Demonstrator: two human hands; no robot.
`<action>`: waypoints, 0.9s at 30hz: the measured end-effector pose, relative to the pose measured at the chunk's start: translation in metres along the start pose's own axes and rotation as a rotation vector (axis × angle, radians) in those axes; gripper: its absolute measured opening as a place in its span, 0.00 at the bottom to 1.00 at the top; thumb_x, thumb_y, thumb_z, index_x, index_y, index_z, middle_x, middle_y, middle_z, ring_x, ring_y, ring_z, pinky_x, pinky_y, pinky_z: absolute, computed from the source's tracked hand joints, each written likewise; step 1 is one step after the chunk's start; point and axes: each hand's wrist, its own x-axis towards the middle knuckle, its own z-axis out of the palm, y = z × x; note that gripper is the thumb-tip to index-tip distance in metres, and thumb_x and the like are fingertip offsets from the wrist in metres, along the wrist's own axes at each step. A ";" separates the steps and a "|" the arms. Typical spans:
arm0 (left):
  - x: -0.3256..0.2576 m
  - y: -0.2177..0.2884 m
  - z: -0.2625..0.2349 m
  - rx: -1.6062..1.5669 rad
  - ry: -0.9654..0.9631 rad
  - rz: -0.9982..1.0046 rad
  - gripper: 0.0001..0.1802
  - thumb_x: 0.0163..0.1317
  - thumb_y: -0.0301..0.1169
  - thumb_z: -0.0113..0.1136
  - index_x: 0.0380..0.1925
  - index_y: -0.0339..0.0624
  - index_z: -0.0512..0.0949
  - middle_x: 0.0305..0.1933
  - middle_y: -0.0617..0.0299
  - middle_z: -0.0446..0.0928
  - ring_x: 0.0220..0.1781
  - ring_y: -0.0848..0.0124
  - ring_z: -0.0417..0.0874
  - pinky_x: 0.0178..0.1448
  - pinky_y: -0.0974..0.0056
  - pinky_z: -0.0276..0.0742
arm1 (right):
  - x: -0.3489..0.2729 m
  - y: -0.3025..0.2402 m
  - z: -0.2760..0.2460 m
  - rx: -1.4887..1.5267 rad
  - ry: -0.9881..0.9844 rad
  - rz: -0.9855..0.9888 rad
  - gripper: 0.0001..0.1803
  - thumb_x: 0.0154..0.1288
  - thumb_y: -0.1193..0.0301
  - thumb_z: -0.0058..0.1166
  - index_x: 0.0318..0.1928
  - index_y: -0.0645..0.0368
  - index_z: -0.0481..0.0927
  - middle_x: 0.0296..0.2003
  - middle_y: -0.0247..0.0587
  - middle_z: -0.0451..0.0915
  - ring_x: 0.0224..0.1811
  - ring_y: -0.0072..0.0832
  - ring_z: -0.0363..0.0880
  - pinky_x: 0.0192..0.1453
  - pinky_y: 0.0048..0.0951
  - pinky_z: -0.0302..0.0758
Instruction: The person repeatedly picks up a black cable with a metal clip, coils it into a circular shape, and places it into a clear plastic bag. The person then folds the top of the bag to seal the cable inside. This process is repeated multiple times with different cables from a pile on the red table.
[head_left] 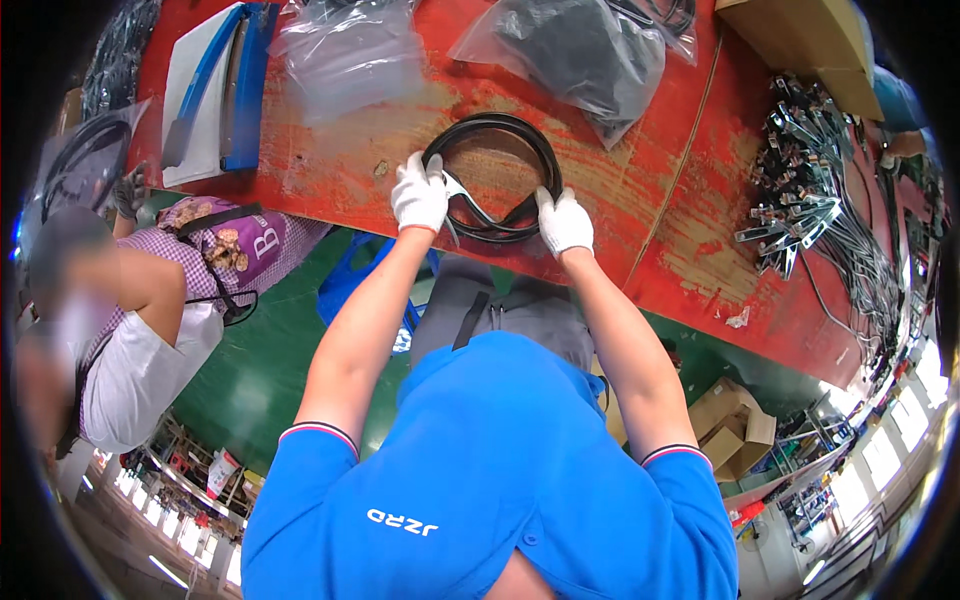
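Note:
A coil of black cable [538, 146] lies at the near edge of the worn red table [400, 130], its loops forming a ring. White gloves cover both of my hands. My left hand [419, 196] is closed on the coil's left side, and a pale, shiny piece [455, 188] sticks out beside its fingers; its kind is unclear. On the opposite side, my right hand [565, 222] grips the lower right of the ring, fingers partly hidden. Several strands bunch together along the lower part of the coil, between the two hands.
Clear plastic bags [350, 62] and a bag with dark contents [585, 50] lie farther back. A blue folder [243, 90] is at left. Metal clamps [800, 215] with grey cables pile up at right, near a cardboard box [805, 40]. Another person [150, 310] sits at left.

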 end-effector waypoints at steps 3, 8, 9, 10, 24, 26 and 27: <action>0.008 -0.008 -0.008 -0.074 -0.055 0.025 0.32 0.72 0.58 0.57 0.62 0.45 0.75 0.60 0.41 0.78 0.57 0.41 0.83 0.61 0.44 0.78 | 0.006 0.011 0.009 0.265 -0.010 -0.038 0.34 0.75 0.46 0.50 0.52 0.72 0.78 0.48 0.74 0.83 0.55 0.64 0.82 0.60 0.50 0.76; -0.025 0.021 -0.027 0.082 0.213 -0.183 0.37 0.62 0.63 0.65 0.53 0.39 0.78 0.52 0.44 0.84 0.55 0.47 0.85 0.59 0.48 0.79 | 0.002 0.013 0.025 0.349 0.103 -0.045 0.32 0.74 0.47 0.52 0.51 0.70 0.78 0.44 0.75 0.83 0.52 0.66 0.82 0.57 0.55 0.77; -0.034 0.022 -0.029 0.079 0.132 -0.197 0.37 0.63 0.63 0.64 0.53 0.39 0.77 0.50 0.45 0.85 0.54 0.47 0.86 0.58 0.48 0.79 | 0.001 0.014 0.025 0.354 0.116 -0.055 0.32 0.74 0.47 0.52 0.51 0.69 0.78 0.43 0.74 0.83 0.52 0.67 0.82 0.56 0.55 0.77; -0.042 0.024 -0.031 0.077 0.051 -0.211 0.37 0.63 0.63 0.64 0.54 0.40 0.77 0.49 0.46 0.86 0.53 0.47 0.87 0.58 0.48 0.80 | 0.000 0.014 0.025 0.333 0.107 -0.051 0.32 0.74 0.47 0.51 0.52 0.69 0.77 0.43 0.75 0.83 0.51 0.67 0.82 0.56 0.56 0.77; -0.060 0.029 -0.013 -0.064 0.062 -0.070 0.23 0.64 0.37 0.65 0.56 0.41 0.77 0.47 0.46 0.87 0.49 0.47 0.89 0.56 0.48 0.82 | 0.002 0.011 0.021 0.262 0.091 -0.048 0.34 0.74 0.46 0.50 0.54 0.70 0.75 0.42 0.76 0.83 0.50 0.68 0.83 0.56 0.57 0.77; -0.057 0.022 -0.007 0.042 0.082 0.077 0.22 0.65 0.37 0.63 0.56 0.42 0.76 0.47 0.44 0.86 0.50 0.44 0.88 0.56 0.45 0.82 | 0.005 0.016 0.025 0.278 0.108 -0.061 0.33 0.73 0.46 0.52 0.53 0.70 0.75 0.42 0.76 0.83 0.50 0.68 0.83 0.56 0.58 0.77; -0.056 0.019 -0.006 0.095 0.087 0.148 0.21 0.65 0.36 0.62 0.56 0.42 0.75 0.48 0.44 0.85 0.50 0.43 0.87 0.56 0.44 0.82 | 0.004 0.016 0.025 0.284 0.115 -0.064 0.32 0.73 0.47 0.52 0.52 0.70 0.75 0.42 0.76 0.83 0.50 0.68 0.83 0.56 0.58 0.77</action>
